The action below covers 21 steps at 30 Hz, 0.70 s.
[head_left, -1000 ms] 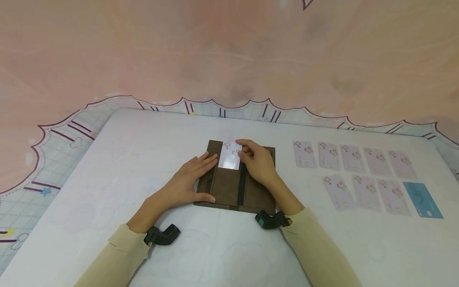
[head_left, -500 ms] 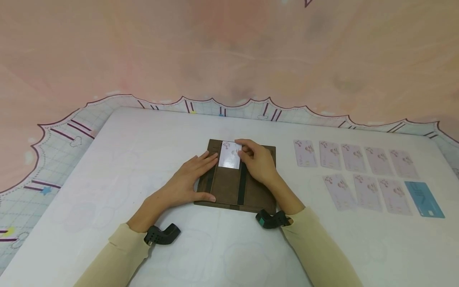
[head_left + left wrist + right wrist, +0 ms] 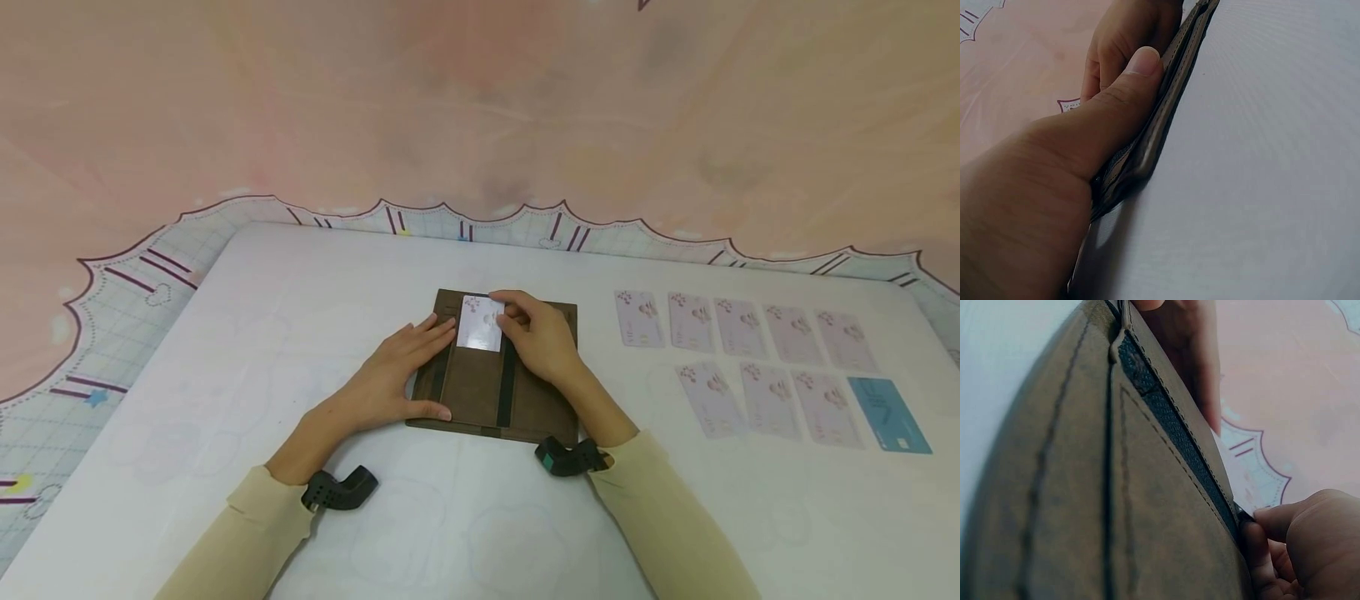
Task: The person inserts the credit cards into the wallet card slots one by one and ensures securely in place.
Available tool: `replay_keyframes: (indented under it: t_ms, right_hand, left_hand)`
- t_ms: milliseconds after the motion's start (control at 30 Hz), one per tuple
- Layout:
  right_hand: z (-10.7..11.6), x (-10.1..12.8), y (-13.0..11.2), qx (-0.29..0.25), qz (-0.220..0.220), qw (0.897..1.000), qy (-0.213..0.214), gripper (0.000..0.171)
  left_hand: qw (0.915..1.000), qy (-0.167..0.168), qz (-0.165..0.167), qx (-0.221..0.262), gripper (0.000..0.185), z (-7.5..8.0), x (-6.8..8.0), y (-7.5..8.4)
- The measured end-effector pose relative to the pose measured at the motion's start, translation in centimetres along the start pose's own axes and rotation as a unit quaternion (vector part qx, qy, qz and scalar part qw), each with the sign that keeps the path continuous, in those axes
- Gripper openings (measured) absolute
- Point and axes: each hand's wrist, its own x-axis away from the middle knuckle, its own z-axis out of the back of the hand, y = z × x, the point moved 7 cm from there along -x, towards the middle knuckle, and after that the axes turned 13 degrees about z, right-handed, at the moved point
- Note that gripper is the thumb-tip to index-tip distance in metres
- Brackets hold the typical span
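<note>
A brown wallet (image 3: 474,387) with dark bands lies opened out on the white table in the head view. A pale printed card (image 3: 478,325) sits at the upper middle of it, its lower edge along the brown panel. My left hand (image 3: 393,375) rests on the wallet's left side, fingers stretched toward the card and thumb on the lower edge. At the card's upper right edge, my right hand (image 3: 542,337) pinches it with curled fingers. In the right wrist view, thumb and fingers (image 3: 1272,522) meet beside the stitched flap (image 3: 1172,406); the exact grip is partly hidden.
To the right, several pale cards (image 3: 738,329) lie in two rows, with a blue card (image 3: 890,415) at the end of the nearer row. A patterned cloth (image 3: 480,125) hangs or lies beyond the table's (image 3: 322,283) far edge.
</note>
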Motion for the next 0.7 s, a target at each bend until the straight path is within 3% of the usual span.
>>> replay_keyframes:
  t_ms: [700]
  right_hand:
    - [-0.05, 0.03, 0.06, -0.005, -0.008, 1.000, -0.007, 0.030]
  left_hand:
    - [0.9999, -0.006, 0.009, 0.004, 0.102, -0.07, -0.12, -0.10]
